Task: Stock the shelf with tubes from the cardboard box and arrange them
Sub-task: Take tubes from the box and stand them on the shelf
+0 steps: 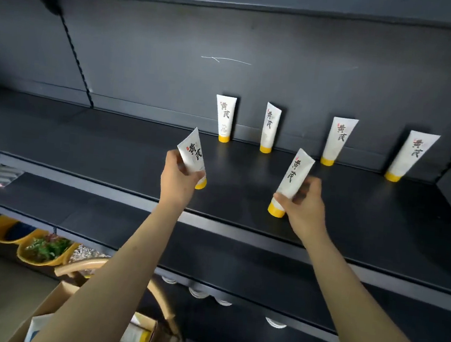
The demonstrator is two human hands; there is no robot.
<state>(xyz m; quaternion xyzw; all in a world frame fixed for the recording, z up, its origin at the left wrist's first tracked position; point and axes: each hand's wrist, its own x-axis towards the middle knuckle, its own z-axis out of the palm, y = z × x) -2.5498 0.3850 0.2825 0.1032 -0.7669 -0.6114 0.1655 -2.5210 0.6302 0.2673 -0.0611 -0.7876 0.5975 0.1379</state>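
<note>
Each hand [180, 178] [305, 208] holds a tube [192, 154] [294, 176] (caps down)

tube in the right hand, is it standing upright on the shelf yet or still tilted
Tilted. The tube leans right at the top in the right hand, yellow cap down near the shelf; contact cannot be told.

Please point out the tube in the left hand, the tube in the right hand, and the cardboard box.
Left-hand tube [193, 150]: head view, printed white body.
Right-hand tube [292, 175]: head view, white body.
Cardboard box [54, 303]: head view, left flap.
</note>
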